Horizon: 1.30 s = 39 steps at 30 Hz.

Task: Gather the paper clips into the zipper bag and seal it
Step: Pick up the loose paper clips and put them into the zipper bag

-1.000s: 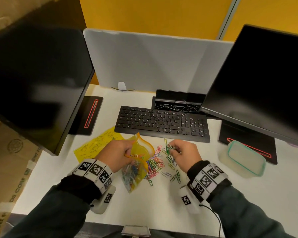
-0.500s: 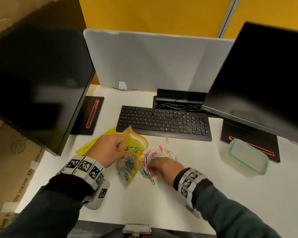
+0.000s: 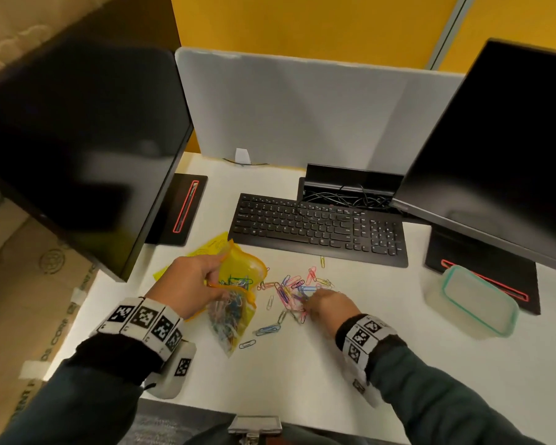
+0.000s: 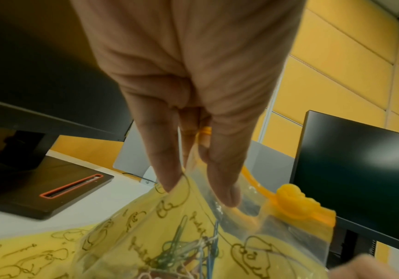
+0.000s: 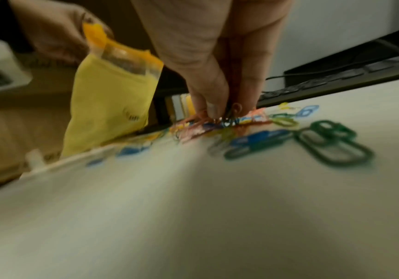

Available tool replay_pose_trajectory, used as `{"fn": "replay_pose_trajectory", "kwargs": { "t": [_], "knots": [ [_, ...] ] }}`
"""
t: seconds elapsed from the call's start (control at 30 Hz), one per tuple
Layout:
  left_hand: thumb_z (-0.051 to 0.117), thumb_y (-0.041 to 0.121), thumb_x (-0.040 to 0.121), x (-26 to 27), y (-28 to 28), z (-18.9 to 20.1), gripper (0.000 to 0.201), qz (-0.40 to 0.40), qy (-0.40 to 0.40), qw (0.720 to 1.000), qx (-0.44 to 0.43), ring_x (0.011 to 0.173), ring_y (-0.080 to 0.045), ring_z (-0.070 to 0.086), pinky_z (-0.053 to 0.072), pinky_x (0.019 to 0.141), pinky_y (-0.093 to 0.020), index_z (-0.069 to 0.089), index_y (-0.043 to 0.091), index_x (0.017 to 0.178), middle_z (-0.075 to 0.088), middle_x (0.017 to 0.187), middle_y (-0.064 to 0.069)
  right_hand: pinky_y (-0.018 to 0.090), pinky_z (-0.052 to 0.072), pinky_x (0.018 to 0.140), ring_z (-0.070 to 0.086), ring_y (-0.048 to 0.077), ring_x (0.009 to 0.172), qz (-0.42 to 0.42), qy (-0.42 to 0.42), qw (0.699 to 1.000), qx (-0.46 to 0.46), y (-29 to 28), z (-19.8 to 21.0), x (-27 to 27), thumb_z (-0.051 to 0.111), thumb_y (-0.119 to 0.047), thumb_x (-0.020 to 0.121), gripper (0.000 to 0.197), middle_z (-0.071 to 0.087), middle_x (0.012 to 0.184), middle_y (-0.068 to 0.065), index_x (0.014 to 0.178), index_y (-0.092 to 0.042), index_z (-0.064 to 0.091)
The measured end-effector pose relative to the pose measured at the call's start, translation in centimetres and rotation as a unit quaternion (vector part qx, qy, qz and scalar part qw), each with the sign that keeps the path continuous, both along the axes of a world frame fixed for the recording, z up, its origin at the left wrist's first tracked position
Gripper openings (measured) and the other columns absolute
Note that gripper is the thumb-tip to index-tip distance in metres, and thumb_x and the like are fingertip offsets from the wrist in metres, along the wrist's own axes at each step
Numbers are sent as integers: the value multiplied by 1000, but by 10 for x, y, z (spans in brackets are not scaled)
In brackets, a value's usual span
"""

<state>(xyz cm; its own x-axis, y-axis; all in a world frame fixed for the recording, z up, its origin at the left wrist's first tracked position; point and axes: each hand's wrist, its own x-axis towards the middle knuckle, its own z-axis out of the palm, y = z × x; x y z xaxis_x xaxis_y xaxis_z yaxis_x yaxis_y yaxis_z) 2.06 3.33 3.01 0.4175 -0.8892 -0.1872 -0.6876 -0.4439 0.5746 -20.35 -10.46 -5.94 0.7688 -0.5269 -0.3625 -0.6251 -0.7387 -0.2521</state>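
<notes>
Loose heap of coloured wire paper clips (image 3: 297, 292) on white desk (image 3: 302, 364), under pinching right hand (image 3: 326, 305); yellow clear-fronted zipper bag (image 3: 235, 300), mouth open (partly filled), pinched by left hand (image 3: 190, 284), just left.

White desk (image 3: 302, 374) (grey divider (image 3: 302, 117)) before yellow wall (image 3: 302, 24).

Yellow doodle-printed zipper bag (image 3: 238, 284), multicoloured paper clips (image 3: 294, 292)
</notes>
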Motion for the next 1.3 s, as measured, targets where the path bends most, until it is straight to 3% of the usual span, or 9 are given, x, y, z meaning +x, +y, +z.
{"fn": "replay_pose_trajectory", "kwargs": {
  "t": [0.2,0.3,0.47,0.77,0.9,1.0,1.1,1.2,1.3],
  "knots": [
    [79,14,65,-9,-6,1,40,-40,1,999,0,104,-21,62,51,83,-38,41,15,53,65,121,-1,27,49,91,66,23,94,-172,-184,968,20,-9,35,-10,53,-2,88,25,73,100,8,98,-13,73],
    [78,13,65,-16,-14,2,42,-60,1,998,0,104,-12,60,49,83,-32,39,18,52,63,123,0,26,51,85,63,9,74,-228,-286,927,87,-6,70,-3,58,0,85,21,73,84,0,90,-12,75],
    [79,14,64,-25,-27,7,47,-89,-1,996,-1,106,-27,60,49,85,-40,35,22,50,67,109,-16,28,58,67,62,14,65,-226,-403,868,182,4,132,18,65,1,80,25,67,69,-3,74,-22,72],
    [80,17,65,-27,-28,21,35,-60,28,997,-37,110,-9,57,47,87,-32,47,7,59,66,117,-8,20,58,59,61,11,59,-189,-497,809,251,3,194,33,64,8,79,17,66,68,12,77,-8,71],
    [80,20,65,-28,-23,32,32,-43,36,997,-57,102,-20,61,48,87,-39,50,11,58,69,98,-2,32,59,64,62,18,65,-157,-415,878,179,6,174,42,67,1,78,14,72,76,13,80,-11,74],
    [81,21,64,-30,-22,36,29,-38,41,996,-69,96,-16,62,49,86,-38,53,11,60,69,93,1,21,44,69,51,-4,63,-95,-296,941,135,10,151,50,67,-7,80,18,64,75,-8,92,-18,74],
    [81,20,64,-25,-19,35,42,-31,34,997,-68,85,-17,63,49,77,-38,41,19,51,69,89,-4,13,38,66,45,-9,64,-78,-289,950,93,9,140,47,64,-13,83,25,59,83,-15,105,-24,69],
    [81,17,63,-14,-14,31,40,-13,21,999,-49,89,-27,64,51,79,-42,43,15,53,67,85,-5,22,47,74,59,9,77,-102,-328,939,22,12,117,41,58,-19,88,14,69,93,-4,97,-21,68],
    [80,15,65,1,-6,29,36,13,13,999,-32,99,-21,63,47,82,-31,45,12,54,68,103,-2,37,50,81,60,28,95,-38,-199,979,2,31,63,36,47,-12,91,20,65,105,8,103,-15,62]
  ]
}}
